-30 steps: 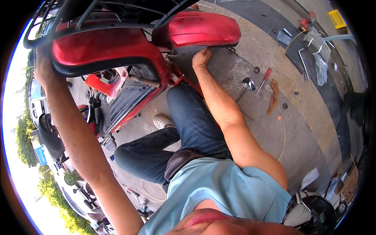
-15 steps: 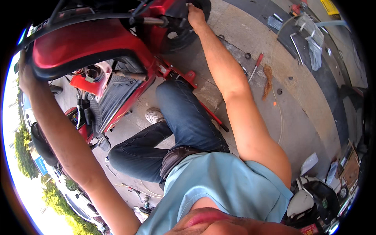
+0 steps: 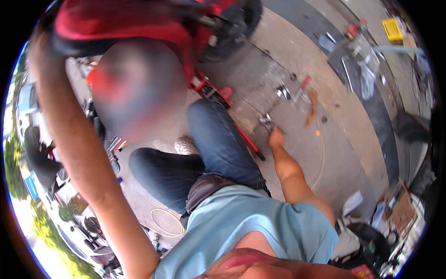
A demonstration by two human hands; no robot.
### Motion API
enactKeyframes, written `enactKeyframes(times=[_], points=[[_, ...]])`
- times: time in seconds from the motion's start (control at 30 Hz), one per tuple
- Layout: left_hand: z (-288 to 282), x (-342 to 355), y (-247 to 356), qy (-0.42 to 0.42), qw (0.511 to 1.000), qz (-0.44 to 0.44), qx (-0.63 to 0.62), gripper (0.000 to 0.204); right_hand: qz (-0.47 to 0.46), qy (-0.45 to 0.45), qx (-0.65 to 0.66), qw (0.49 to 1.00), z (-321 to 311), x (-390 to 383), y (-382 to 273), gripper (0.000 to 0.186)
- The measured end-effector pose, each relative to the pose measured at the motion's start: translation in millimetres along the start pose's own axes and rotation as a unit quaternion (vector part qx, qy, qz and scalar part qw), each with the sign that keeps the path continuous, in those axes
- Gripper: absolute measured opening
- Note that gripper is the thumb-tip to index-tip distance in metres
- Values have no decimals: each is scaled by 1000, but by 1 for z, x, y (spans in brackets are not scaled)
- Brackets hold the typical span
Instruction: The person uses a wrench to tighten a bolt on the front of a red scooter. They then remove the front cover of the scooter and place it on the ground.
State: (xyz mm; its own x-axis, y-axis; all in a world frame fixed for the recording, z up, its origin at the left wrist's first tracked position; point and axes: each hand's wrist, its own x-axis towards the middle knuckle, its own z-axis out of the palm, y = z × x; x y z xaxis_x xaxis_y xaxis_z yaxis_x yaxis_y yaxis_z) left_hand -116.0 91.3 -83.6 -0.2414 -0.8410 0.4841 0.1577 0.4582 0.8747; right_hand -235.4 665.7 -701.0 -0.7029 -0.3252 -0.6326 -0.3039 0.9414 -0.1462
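A red motor scooter (image 3: 121,21) fills the upper left. My left hand (image 3: 45,51) is up against its dark lower edge; blur and shadow hide the fingers. Low over the concrete, to the right of my knee, my right hand (image 3: 275,138) is closed on the near end of a silver metal hand tool (image 3: 266,122), whose exact kind I cannot make out. A red floor jack (image 3: 211,90) stands beside my leg near the scooter, its long handle slanting toward me. A round blurred patch covers part of the scooter.
A red-handled screwdriver (image 3: 302,89), a small shiny metal part (image 3: 283,92) and a rust-brown strip (image 3: 311,108) lie on the ground at right. Farther right are a dark mat and clear plastic bags (image 3: 368,83). A coiled pale hose (image 3: 167,223) lies by my left hip.
My right hand has left the scooter's wheel area and come down to the silver tool on the ground. My left hand stays by the scooter while the view has shifted.
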Motion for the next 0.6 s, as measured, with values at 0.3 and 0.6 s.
enactKeyframes(times=[0.3, 0.6], points=[[20, -21, 9, 56, 988, -7, -147, 29, 44, 40, -34, 998, -26, -3, 2, 41], [4, -27, -9, 21, 987, 80, -135, 40, -265, 87, 573, 771, -310, -247, -217, 27]])
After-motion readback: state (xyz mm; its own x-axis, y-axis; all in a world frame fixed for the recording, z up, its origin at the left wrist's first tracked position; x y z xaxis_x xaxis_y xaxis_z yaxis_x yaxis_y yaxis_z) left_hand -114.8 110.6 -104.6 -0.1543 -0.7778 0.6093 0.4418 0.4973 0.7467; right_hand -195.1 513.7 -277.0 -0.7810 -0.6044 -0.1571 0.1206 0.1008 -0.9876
